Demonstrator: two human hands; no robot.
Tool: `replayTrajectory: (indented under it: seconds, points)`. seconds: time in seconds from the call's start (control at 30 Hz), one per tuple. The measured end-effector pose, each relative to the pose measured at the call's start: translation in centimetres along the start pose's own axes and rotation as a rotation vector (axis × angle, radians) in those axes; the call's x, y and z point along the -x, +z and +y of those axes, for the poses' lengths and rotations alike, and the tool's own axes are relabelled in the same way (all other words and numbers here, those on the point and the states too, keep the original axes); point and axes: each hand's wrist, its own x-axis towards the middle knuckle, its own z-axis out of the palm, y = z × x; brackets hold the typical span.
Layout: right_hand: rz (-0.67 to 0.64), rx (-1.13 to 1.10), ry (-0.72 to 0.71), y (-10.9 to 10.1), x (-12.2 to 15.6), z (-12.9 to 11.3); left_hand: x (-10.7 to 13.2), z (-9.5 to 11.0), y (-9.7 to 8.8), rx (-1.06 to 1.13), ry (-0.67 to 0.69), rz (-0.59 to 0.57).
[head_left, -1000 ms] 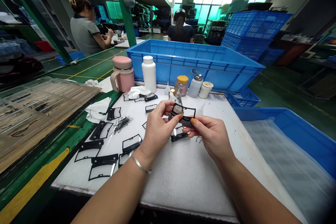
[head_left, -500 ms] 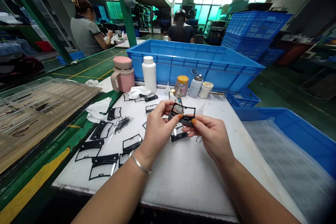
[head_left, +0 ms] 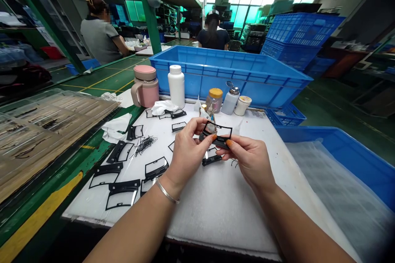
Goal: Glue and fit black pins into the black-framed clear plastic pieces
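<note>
Both hands hold one black plastic frame part [head_left: 221,141] with a clear window, raised above the white work surface [head_left: 216,205]. My left hand [head_left: 193,141] is closed on its left end, thumb on the near face. Closed on the right end is my right hand [head_left: 247,154], thumb and fingers pinching the lower edge. Just below lies another black frame [head_left: 211,160], partly covered by the hands. To the left, several similar frames [head_left: 123,187] lie around a small heap of thin black strips [head_left: 145,146]. A few more strips [head_left: 235,163] lie beside my right hand.
Along the back stand a pink mug [head_left: 146,86], a white bottle [head_left: 176,86], a yellow-lidded jar [head_left: 214,100], a pump bottle [head_left: 231,100] and a small white jar [head_left: 242,105]. A blue crate [head_left: 247,82] is behind them. Two people [head_left: 100,37] sit farther off.
The held frame and both hands have hardly moved, apart from a slight tilt of the frame. The view has shifted a little. The person at left has lowered a forearm.
</note>
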Motion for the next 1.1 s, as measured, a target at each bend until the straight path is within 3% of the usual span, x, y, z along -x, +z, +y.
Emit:
replayTrajectory:
  seconds: [0.33, 0.53, 0.7, 0.83, 0.93, 1.03, 1.1]
  points:
    - [0.008, -0.028, 0.051, -0.3, -0.2, 0.1, 0.1, 0.1, 0.0, 0.028, 0.025, 0.011]
    - [0.060, 0.040, 0.100, -1.1, -0.4, 0.8, 0.2, -0.1, 0.1, -0.032, 0.110, -0.005]
    - [0.124, -0.028, 0.141, -1.4, -0.9, 0.8, 0.6, 1.8, -0.7, -0.059, 0.149, 0.097]
    - [0.198, -0.026, 0.197, -1.5, -1.2, 0.5, 1.3, 4.7, -4.4, -0.109, 0.266, 0.163]
    - [0.221, 0.017, 0.204, -1.4, -1.2, 0.4, 1.4, 5.5, -8.9, -0.460, 0.275, 0.147]
    - [0.178, 0.064, 0.208, -1.1, -1.2, 0.5, 1.2, 4.2, -13.5, -1.049, 0.035, 0.012]
    - [0.139, 0.102, 0.208, -1.0, -1.1, 0.6, 1.1, 2.4, -15.8, -1.263, -0.143, -0.097]
